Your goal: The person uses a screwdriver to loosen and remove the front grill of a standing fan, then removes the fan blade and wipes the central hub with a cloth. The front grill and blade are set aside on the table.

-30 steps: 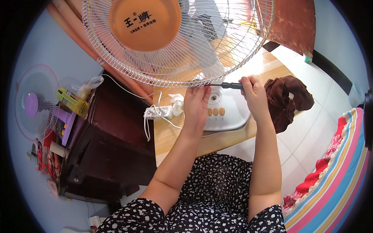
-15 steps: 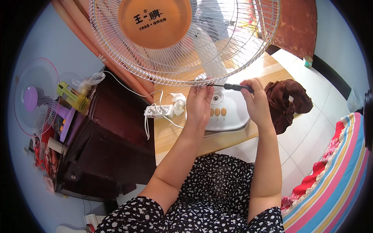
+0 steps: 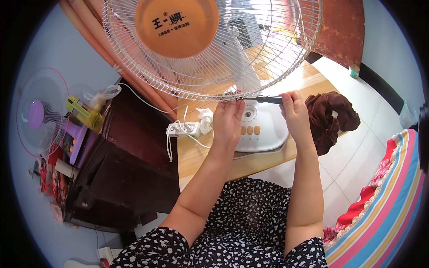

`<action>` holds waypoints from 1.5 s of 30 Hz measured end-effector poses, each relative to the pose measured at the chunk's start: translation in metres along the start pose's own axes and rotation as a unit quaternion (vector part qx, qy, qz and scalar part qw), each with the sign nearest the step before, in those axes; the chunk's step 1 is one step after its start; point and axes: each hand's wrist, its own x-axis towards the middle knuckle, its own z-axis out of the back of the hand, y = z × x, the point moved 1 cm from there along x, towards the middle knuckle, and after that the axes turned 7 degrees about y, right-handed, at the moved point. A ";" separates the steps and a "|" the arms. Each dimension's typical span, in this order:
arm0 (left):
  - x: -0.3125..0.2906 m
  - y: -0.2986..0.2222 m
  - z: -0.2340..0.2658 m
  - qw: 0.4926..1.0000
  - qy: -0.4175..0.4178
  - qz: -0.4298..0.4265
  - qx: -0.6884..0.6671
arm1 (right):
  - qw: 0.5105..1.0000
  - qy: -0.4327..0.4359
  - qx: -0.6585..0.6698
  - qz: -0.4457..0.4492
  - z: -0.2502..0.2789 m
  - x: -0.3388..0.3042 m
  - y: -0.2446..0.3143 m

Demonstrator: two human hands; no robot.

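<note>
Fan cage [image 3: 212, 49] is above the bench [image 3: 196, 163]; your right hand [image 3: 295, 111] clamps the screwdriver [image 3: 270, 99]: keep it straight; steady the cage with your left hand [image 3: 228, 118], whose grip I can't tell.

A large electric fan [image 3: 212, 49] has a round, pale wire guard [image 3: 241, 67] with a flat orange disc [image 3: 177, 27] bearing dark lettering at its centre; its face is turned upward, and its far edge runs out of the top of the view. Beneath the guard's near rim shows a white, rounded base [image 3: 270, 140] with three oval tan buttons [image 3: 250, 130] and a round fitting [image 3: 249, 113]. A black-handled screwdriver [image 3: 269, 99] lies nearly level just below that rim, its slim dark shaft pointing left, its tip hidden.
</note>
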 end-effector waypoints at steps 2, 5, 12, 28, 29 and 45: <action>0.000 -0.002 0.000 1.000 0.002 -0.002 -0.009 | 1.000 0.009 0.007 0.019 -0.001 0.001 -0.004; 0.000 -0.001 0.003 1.000 0.011 -0.013 -0.005 | 0.999 0.011 -0.006 0.041 -0.003 -0.001 -0.003; -0.009 -0.012 0.017 0.998 0.030 -0.038 -0.029 | 0.999 0.015 0.016 0.032 -0.005 -0.003 0.001; -0.001 -0.011 0.035 0.997 -0.012 -0.038 0.071 | 0.996 0.029 -0.062 0.059 0.000 -0.011 -0.002; -0.002 -0.012 0.034 0.997 -0.017 -0.036 0.070 | 0.996 0.028 -0.064 0.055 -0.001 -0.012 0.001; -0.005 -0.015 0.026 0.998 -0.022 0.000 0.052 | 0.983 -0.003 0.182 -0.036 -0.016 -0.012 0.016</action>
